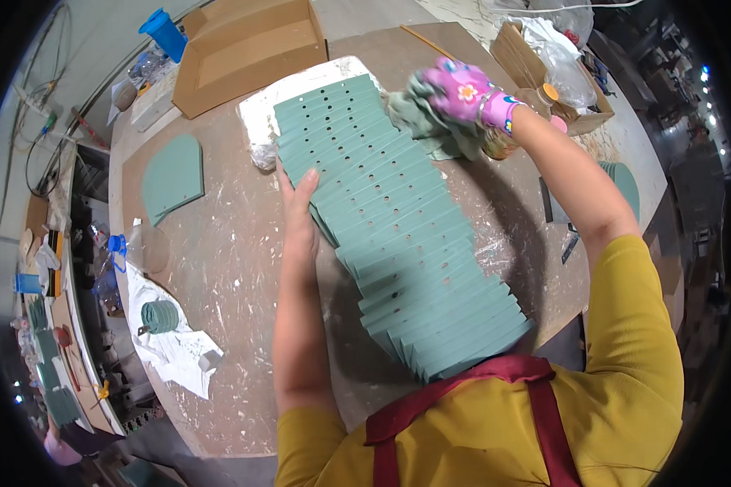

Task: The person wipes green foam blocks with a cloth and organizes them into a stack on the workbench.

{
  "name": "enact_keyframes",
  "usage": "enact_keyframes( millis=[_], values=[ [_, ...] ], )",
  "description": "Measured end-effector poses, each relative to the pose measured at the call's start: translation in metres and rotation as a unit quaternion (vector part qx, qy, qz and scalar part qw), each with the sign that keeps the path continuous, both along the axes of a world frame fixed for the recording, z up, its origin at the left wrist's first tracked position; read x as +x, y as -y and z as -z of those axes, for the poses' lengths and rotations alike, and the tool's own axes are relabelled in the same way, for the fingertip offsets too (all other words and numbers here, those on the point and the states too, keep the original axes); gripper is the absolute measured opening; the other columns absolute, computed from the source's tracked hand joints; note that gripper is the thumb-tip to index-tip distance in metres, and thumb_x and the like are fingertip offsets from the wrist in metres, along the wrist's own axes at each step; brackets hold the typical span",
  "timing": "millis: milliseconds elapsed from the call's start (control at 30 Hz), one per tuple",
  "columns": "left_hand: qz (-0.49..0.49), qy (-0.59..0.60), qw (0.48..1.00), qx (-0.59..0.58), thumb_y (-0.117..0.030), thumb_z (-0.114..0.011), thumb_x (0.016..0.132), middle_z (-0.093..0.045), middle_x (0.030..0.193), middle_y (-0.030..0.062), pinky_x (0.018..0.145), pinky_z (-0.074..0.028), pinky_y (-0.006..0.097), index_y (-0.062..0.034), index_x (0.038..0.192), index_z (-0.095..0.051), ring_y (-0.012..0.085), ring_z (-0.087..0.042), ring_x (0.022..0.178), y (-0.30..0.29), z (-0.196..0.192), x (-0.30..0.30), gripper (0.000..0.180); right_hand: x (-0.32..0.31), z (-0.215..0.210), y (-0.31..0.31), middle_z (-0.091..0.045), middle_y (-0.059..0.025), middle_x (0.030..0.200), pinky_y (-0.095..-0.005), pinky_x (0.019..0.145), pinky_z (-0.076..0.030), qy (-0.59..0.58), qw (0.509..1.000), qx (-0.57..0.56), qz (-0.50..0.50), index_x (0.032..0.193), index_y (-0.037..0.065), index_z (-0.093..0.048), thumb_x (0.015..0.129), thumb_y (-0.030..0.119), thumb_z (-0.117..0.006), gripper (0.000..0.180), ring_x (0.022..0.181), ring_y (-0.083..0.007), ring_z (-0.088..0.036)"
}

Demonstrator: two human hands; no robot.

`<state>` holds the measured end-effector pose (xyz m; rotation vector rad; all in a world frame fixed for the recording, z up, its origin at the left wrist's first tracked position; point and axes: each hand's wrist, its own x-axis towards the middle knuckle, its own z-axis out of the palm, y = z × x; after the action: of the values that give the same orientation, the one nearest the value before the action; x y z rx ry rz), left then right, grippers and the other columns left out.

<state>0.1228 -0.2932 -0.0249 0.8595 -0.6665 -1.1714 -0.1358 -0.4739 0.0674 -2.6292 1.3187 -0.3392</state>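
Note:
A long overlapping row of flat green panels (382, 219) with small dark holes runs from the far middle of the table toward my body. Its far end rests on a white wrapped block (256, 122). My left hand (296, 203) is bare and holds the row's left edge, thumb on top; the other fingers are mostly hidden. On the right, beside the far end, my right hand (459, 91) wears a pink and purple flowered glove. It is closed on a crumpled, green-stained cloth (430, 126), which lies close to the panels' right edge.
An open cardboard box (252, 53) and a blue cup (163, 34) stand at the back left. A rounded green panel (175, 176) lies left. Nearer, green tape-like rolls (160, 316) sit on white paper. Behind my right hand are a jar with an orange lid (551, 92) and a carton (520, 55).

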Motion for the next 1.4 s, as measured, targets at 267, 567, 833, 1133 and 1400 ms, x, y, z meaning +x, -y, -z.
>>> enact_keyframes(
  millis=[267, 567, 833, 1133, 1400],
  values=[
    [0.050, 0.010, 0.996, 0.069, -0.032, -0.061, 0.092, -0.034, 0.149, 0.0123, 0.113, -0.026, 0.040, -0.0090, 0.152, -0.017, 0.0270, -0.034, 0.136, -0.007, -0.002, 0.021, 0.078, 0.020, -0.017, -0.055, -0.061, -0.0075, 0.121, -0.0356, 0.092, -0.044, 0.179, 0.979, 0.084, 0.047, 0.112, 0.007, -0.059, 0.092, 0.039, -0.058, 0.038, 0.118, -0.0210, -0.052],
    [-0.057, -0.011, 0.972, 0.230, -0.070, -0.031, 0.093, -0.035, 0.150, 0.0164, 0.110, -0.034, 0.041, -0.0034, 0.147, -0.032, 0.0311, -0.036, 0.135, -0.006, -0.056, -0.028, 0.086, 0.064, 0.096, -0.056, -0.052, -0.0104, 0.129, -0.0341, 0.096, -0.043, 0.536, 0.656, 0.532, 0.006, 0.139, 0.006, -0.043, 0.097, 0.059, -0.037, 0.068, 0.113, -0.0189, -0.051],
    [-0.021, 0.017, 0.991, 0.131, -0.073, -0.026, 0.092, -0.041, 0.145, 0.0157, 0.108, -0.036, 0.039, -0.0016, 0.145, -0.034, 0.0290, -0.043, 0.131, -0.067, -0.068, -0.074, 0.090, 0.015, 0.125, -0.072, -0.061, -0.0062, 0.113, -0.0319, 0.088, -0.049, 0.601, 0.478, 0.610, -0.194, 0.131, 0.007, -0.048, 0.099, 0.049, -0.041, 0.054, 0.100, -0.0130, -0.058],
    [0.002, 0.018, 0.994, 0.109, -0.072, -0.026, 0.093, -0.049, 0.136, 0.0111, 0.102, -0.042, 0.036, -0.0026, 0.141, -0.040, 0.0241, -0.048, 0.122, -0.098, -0.055, -0.091, 0.086, 0.005, 0.050, -0.147, -0.056, -0.0050, 0.129, -0.0301, 0.094, -0.046, 0.590, 0.550, 0.591, -0.016, 0.140, 0.006, -0.043, 0.100, 0.048, -0.041, 0.058, 0.108, -0.0129, -0.056],
    [-0.031, 0.018, 0.991, 0.131, -0.067, -0.034, 0.095, -0.050, 0.134, 0.0127, 0.104, -0.038, 0.037, -0.0059, 0.139, -0.043, 0.0232, -0.049, 0.120, -0.103, -0.063, -0.103, 0.077, -0.018, 0.049, -0.165, -0.051, -0.0061, 0.136, -0.0295, 0.104, -0.037, 0.589, 0.723, 0.361, -0.017, 0.142, 0.005, -0.041, 0.100, 0.045, -0.042, 0.058, 0.119, -0.0155, -0.049]
  ],
)
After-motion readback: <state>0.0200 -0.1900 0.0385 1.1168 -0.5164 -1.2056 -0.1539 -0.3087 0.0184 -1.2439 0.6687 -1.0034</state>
